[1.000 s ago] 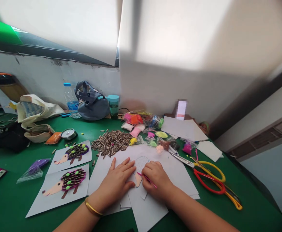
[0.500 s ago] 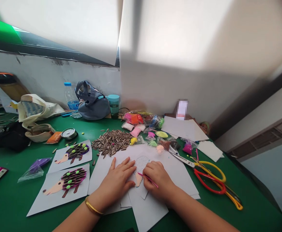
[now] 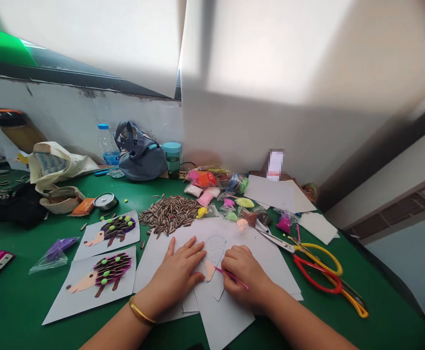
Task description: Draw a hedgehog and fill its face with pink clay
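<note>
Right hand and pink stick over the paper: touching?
Touching. The head view shows the right hand closed around the pink stick, whose tip pokes out to the left.

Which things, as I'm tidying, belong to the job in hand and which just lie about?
Likely the job's:
pink tool in the right hand
peach clay
outlined drawing
seeds, like those on the hedgehog cards

Likely just lying about:
water bottle
blue bag
teal-lidded cup

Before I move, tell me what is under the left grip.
White paper shows on both sides of the left grip, so paper likely runs beneath it. The drawn outline and peach-coloured piece lie just to its right. What it covers cannot be seen.
</note>
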Demonstrator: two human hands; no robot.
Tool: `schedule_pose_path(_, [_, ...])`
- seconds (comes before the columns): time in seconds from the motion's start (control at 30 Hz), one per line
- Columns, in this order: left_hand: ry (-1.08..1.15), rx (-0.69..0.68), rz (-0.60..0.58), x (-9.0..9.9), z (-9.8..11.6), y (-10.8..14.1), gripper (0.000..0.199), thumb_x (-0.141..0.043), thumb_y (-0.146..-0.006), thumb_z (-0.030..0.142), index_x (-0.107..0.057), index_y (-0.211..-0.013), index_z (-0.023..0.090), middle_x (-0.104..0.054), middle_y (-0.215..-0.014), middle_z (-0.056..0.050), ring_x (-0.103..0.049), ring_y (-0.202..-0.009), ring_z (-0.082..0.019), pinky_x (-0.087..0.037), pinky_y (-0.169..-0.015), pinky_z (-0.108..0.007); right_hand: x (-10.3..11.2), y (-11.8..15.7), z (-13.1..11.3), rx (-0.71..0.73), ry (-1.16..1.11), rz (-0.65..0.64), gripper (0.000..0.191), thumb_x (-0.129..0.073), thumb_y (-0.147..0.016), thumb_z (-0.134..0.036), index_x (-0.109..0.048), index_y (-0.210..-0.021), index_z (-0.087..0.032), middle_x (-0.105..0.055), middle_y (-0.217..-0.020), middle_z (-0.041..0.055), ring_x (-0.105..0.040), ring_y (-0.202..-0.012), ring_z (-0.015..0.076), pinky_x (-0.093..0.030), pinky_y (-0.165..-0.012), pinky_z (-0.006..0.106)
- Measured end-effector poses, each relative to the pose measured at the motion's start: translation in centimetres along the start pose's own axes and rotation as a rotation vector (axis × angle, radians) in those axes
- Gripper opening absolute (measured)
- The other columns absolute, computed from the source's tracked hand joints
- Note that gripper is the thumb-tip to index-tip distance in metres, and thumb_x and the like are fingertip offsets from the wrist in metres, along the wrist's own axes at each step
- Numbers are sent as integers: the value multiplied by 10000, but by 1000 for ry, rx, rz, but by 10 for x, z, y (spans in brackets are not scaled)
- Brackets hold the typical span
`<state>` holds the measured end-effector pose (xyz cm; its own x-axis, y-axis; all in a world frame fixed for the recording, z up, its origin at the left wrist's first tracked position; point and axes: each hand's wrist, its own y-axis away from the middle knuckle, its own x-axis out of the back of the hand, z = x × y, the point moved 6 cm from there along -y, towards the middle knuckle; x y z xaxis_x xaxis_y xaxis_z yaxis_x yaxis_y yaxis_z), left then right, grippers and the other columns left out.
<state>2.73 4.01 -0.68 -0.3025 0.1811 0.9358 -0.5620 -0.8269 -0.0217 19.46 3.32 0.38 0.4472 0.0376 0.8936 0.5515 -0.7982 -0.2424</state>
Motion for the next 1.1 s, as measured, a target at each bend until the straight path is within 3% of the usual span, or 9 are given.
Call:
schedule_pose_path(0.1, [-26, -2, 7, -1, -1, 0, 475, -624, -897, 291, -508, -1358, 302, -471, -1492, -75, -316, -1433, -318, -91, -1117, -716, 4, 0, 5, -25, -9, 44, 106, -573, -764, -105, -555, -721, -201, -600, -754, 13, -524, -784, 183, -349, -760, 329])
schedule_pose_path(0.3, [-76, -24, 51, 1, -1, 1, 442, -624, -897, 249, -541, -1323, 334, -471, -1492, -71, -341, -1414, -340, -139, -1089, -738, 9, 0, 10, 38, -127, 146, 125, -537, -832, -111, -593, -849, -220, -674, -1119, 47, -585, -1062, 210, -387, -933, 359])
schedule_pose_path(0.47, [-129, 49, 239, 15, -3, 2, 328, -642, -862, 151, -647, -1161, 287, -593, -1365, -76, -469, -1318, -319, -173, -1105, -697, 8, 0, 8, 2, -75, 100, 143, -543, -806, -86, -590, -837, -218, -704, -943, 26, -614, -904, 196, -390, -853, 347])
schedule_pose_path(0.57, [-132, -3, 343, 19, 5, 5, 231, -604, -884, 150, -679, -1062, 276, -658, -1251, -61, -535, -1233, -285, -178, -1129, -648, 8, 0, 5, -14, -44, 75, 131, -551, -807, -94, -594, -843, -212, -694, -910, 23, -597, -875, 192, -378, -813, 332])
schedule_pose_path(0.77, [-101, -203, 309, 5, 31, 12, 184, -640, -898, 339, -649, -1078, 297, -671, -1200, -17, -549, -1188, -241, -62, -1176, -585, 6, -1, 5, -30, -11, 57, 101, -556, -811, -108, -589, -824, -203, -673, -902, 21, -569, -866, 189, -363, -791, 312])
schedule_pose_path(0.9, [-153, -164, 274, -1, 33, 14, 274, -661, -881, 396, -626, -1134, 299, -644, -1262, -25, -523, -1225, -261, -48, -1173, -593, 6, -2, 8, -38, 8, 50, 98, -540, -792, -104, -573, -780, -195, -644, -845, 30, -553, -828, 187, -361, -768, 302])
schedule_pose_path(1.1, [-189, -137, 192, 7, 30, 14, 332, -630, -902, 372, -595, -1230, 335, -610, -1308, -37, -501, -1255, -290, -91, -1149, -633, 6, 1, 13, -102, -3, -35, 118, -526, -746, -98, -520, -692, -202, -574, -712, -2, -518, -680, 146, -324, -614, 260])
